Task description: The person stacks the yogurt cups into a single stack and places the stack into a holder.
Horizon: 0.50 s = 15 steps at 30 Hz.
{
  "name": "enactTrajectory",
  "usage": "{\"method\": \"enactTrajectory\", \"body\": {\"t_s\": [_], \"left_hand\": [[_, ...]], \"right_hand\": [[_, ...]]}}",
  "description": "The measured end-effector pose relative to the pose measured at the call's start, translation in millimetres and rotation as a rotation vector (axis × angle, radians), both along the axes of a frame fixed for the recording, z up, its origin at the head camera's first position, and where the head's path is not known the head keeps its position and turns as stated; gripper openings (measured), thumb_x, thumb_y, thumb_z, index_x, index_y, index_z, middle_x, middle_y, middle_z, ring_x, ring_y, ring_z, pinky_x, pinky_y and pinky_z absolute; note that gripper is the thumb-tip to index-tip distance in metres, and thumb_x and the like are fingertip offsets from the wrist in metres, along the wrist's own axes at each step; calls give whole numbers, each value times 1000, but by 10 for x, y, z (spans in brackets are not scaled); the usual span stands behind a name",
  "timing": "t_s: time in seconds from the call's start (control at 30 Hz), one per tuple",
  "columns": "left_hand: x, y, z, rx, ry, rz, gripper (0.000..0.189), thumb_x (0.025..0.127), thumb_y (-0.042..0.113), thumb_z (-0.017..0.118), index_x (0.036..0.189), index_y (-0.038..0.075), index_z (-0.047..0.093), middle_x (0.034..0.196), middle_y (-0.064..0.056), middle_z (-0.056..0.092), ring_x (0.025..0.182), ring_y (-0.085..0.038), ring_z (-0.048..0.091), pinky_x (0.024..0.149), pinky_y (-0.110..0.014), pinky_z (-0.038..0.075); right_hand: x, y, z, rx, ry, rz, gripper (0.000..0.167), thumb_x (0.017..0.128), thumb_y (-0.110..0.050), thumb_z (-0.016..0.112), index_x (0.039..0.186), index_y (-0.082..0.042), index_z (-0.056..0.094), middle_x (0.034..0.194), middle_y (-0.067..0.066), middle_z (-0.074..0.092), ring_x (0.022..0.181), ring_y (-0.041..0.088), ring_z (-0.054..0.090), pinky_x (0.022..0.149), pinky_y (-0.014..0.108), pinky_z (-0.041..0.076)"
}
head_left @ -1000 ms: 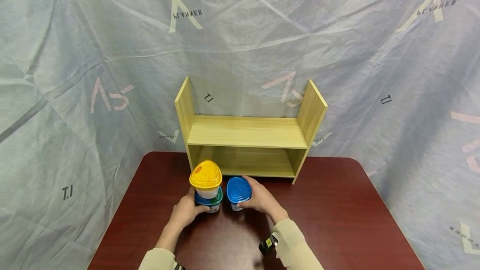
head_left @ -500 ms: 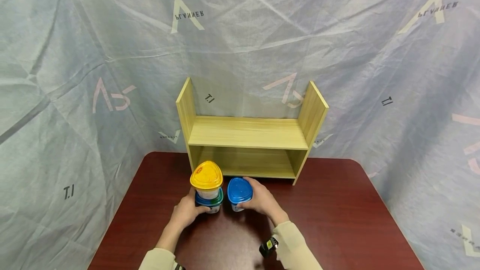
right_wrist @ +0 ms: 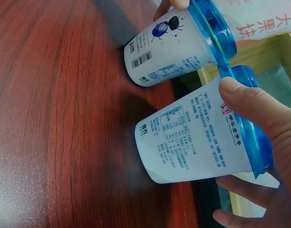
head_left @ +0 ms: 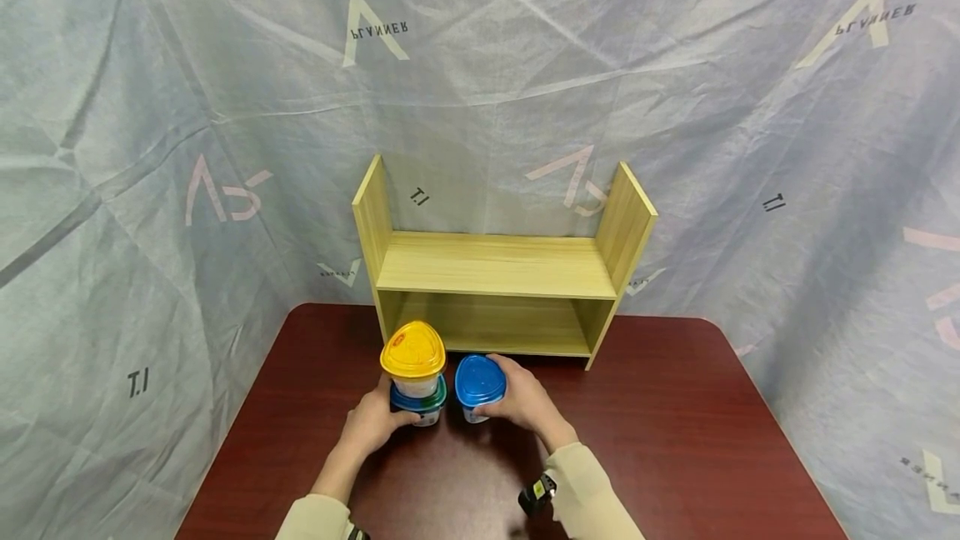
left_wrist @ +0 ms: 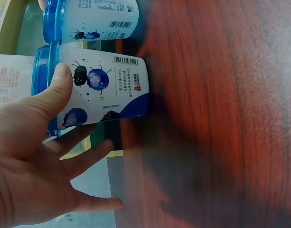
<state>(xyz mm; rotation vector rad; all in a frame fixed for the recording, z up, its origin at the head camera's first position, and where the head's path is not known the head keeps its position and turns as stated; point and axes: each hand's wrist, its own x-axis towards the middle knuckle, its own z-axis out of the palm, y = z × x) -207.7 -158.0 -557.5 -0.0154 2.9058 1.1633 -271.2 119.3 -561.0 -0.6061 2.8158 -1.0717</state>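
Observation:
My left hand (head_left: pixel 369 422) grips a white yogurt cup (left_wrist: pixel 95 85) with a blue lid and blueberry print, thumb at the lid's edge. On top of that cup stands a second cup with a yellow lid (head_left: pixel 412 352). To the right, my right hand (head_left: pixel 528 398) holds another blue-lidded yogurt cup (right_wrist: pixel 193 137), its thumb near the rim and fingers on the far side. All three cups are upright, with the two lower ones on the table side by side, a narrow gap between them in the head view.
Just behind the cups, a light wooden two-tier shelf (head_left: pixel 495 263) stands on the dark red table (head_left: pixel 645 432). Grey printed cloth (head_left: pixel 480 90) hangs behind and at both sides. A small black device (head_left: pixel 536 493) shows by the right sleeve.

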Motion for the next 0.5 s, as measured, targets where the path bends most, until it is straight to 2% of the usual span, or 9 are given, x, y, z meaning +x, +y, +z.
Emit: {"method": "enactTrajectory", "body": {"t_s": [0.5], "left_hand": [[11, 11, 64, -4, -2, 1, 85, 83, 32, 85, 146, -1, 38, 127, -22, 64, 111, -40, 64, 92, -71, 44]], "right_hand": [[10, 8, 9, -13, 5, 5, 96, 68, -38, 94, 144, -3, 49, 136, 19, 58, 115, 36, 60, 96, 55, 51]]}}
